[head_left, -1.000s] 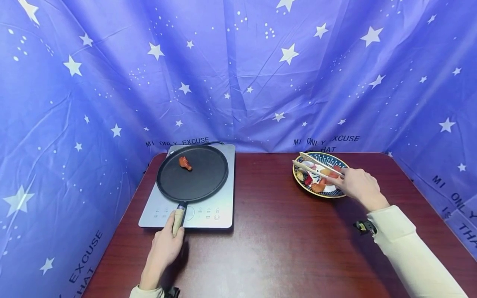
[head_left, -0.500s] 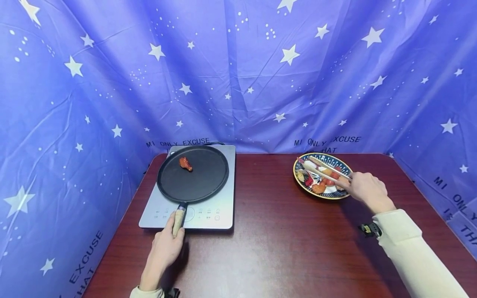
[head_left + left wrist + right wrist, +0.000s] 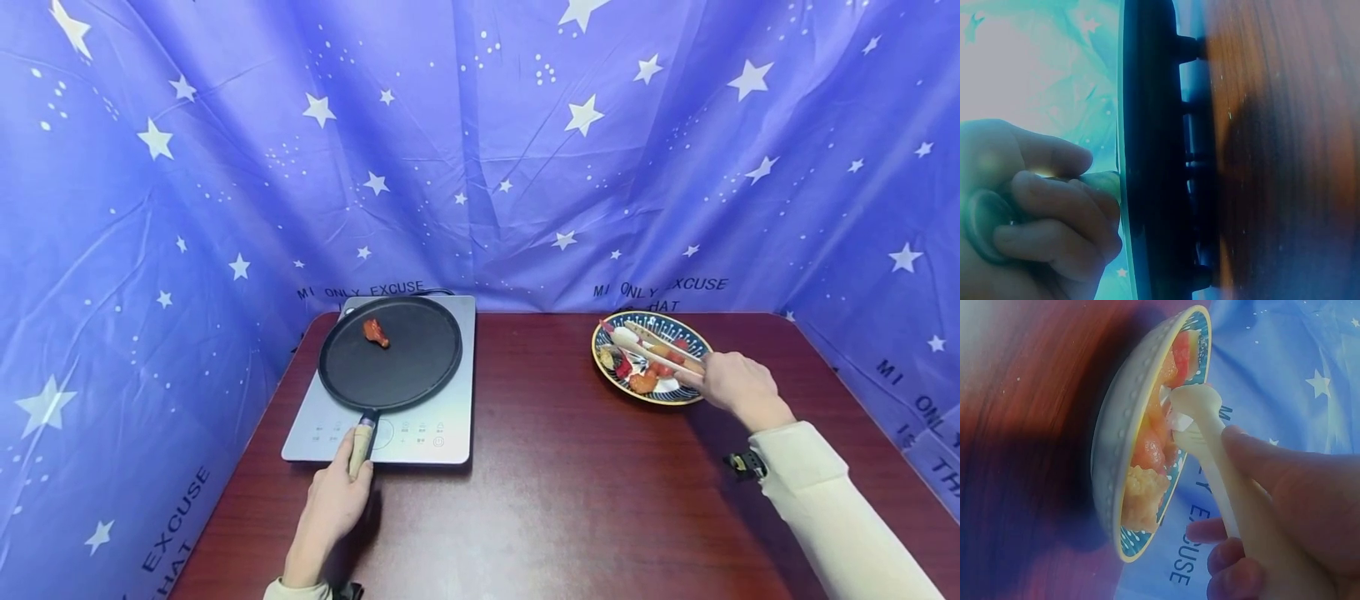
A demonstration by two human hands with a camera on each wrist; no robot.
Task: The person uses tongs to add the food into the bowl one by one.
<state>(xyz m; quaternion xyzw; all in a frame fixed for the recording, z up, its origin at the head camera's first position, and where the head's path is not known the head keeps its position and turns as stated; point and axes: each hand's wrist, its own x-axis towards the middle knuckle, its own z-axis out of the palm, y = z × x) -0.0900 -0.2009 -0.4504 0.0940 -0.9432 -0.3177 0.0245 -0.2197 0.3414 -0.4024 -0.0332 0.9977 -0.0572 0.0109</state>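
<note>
At the lower left of the head view, the left hand (image 3: 333, 500) has its fingers wrapped firmly round the pale handle (image 3: 361, 450) of a black, flat pan (image 3: 393, 371). The pan sits on a silver cooktop (image 3: 452, 437), left of centre, with a reddish-brown drumstick-shaped piece (image 3: 376, 332) in its upper left part. Dark red table (image 3: 536, 467) stretches across the middle. Right of centre, a patterned bowl (image 3: 1110, 444) with a yellow rim holds several pieces of food (image 3: 1149, 452). Over it reach pale tongs (image 3: 1263, 534), tips slightly parted; whether they pinch a piece, I cannot tell. The right hand (image 3: 742, 385), at the bowl's right edge, has its fingers closed round the tongs.
</note>
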